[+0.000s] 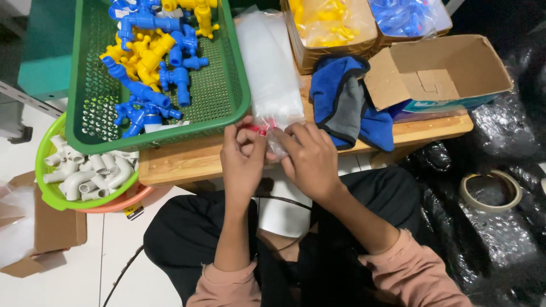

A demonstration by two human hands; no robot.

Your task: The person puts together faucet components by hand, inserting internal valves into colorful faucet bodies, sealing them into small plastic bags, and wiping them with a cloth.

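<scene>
A person seated at a low wooden bench (pixel 187 162) works with both hands at its near edge. The left hand (pixel 243 165) and the right hand (pixel 310 159) meet over the near end of a stack of clear plastic bags (pixel 270 74), which runs from the bench's far side toward the person. The left hand's grip is pinched narrow on the red strip (pixel 257 129) at the mouth of the nearest bag; the right hand's grip is closed on the same bag's clear edge just to the right — the 2 hands almost touching.

To the left of the stack sits a green mesh basket (pixel 227 91) holding blue and yellow plastic taps (pixel 151 57), piled mostly in its far-left part. Left of the bench and lower, a lime-green bowl (pixel 48 187) holds grey pipe elbows (pixel 91 173); it rests inside an orange bowl (pixel 122 204).

Just right of the bags, a blue and grey cloth (pixel 344 105) lies crumpled, hanging a little over the bench's near edge. Beyond it stand 2 cardboard boxes lined with plastic, 1 with yellow parts (pixel 330 25) and 1 with blue parts (pixel 406 17). An open empty cardboard box (pixel 449 68) lies at the right end. On black plastic sheeting to the right — well apart from the hands — rests a roll of tape (pixel 490 190).
</scene>
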